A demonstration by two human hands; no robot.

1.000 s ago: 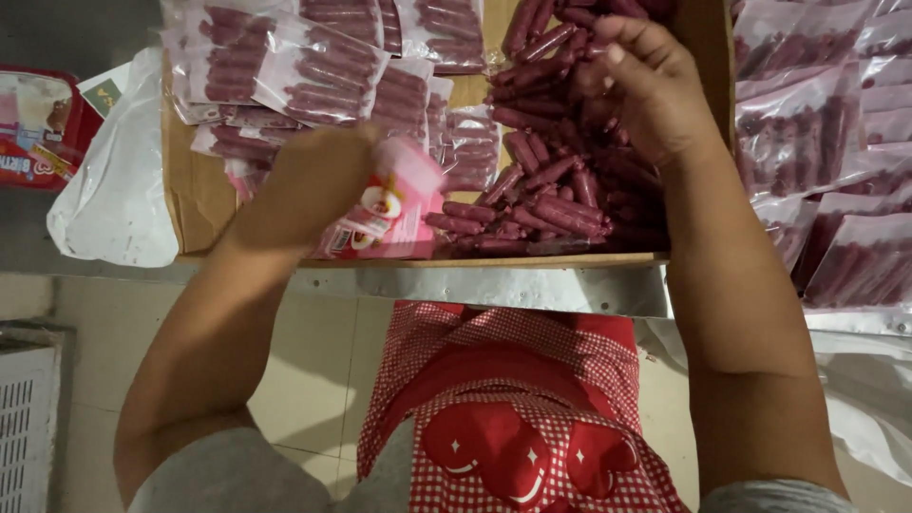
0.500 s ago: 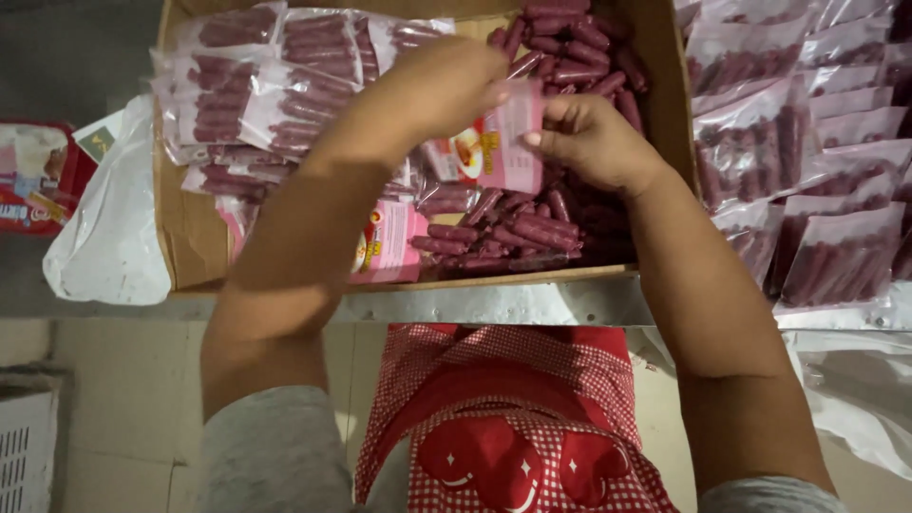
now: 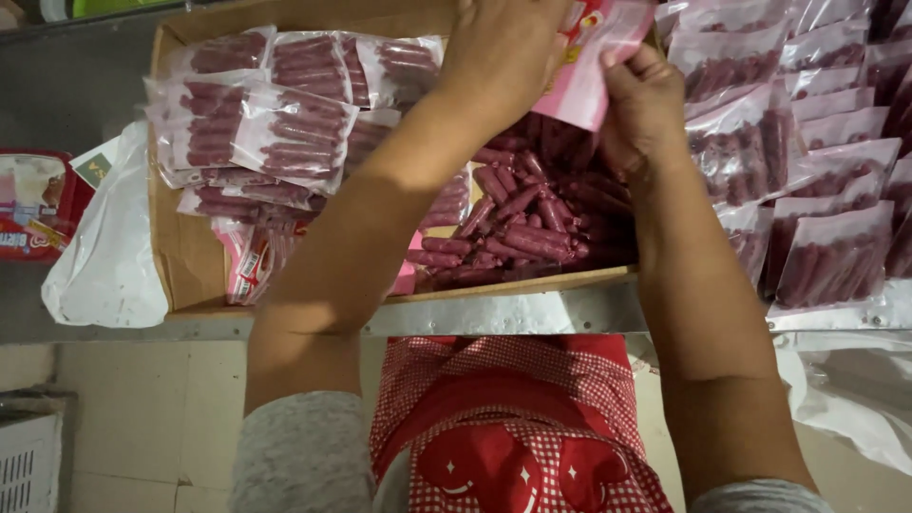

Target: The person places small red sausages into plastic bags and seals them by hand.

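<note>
Two hands hold a pink bag up over a box of little red sausages.

The left hand (image 3: 503,52) and the right hand (image 3: 644,100) both have a tight grip on the pink bag (image 3: 594,52), one on each side, pinching it near the top. A moment ago the bag was low, just above the loose sausages (image 3: 532,218); now it is lifted up to the far edge of the cardboard box (image 3: 176,256). No sausages show in either hand. So it looks like the bag is being pulled open, ready for filling. Filled clear packs (image 3: 285,133) lie stacked in the left part of the box. More packs (image 3: 817,142) sit in rows on the tabletop at the right. A white plastic bag (image 3: 109,256) lies beside the box on the left.
</note>
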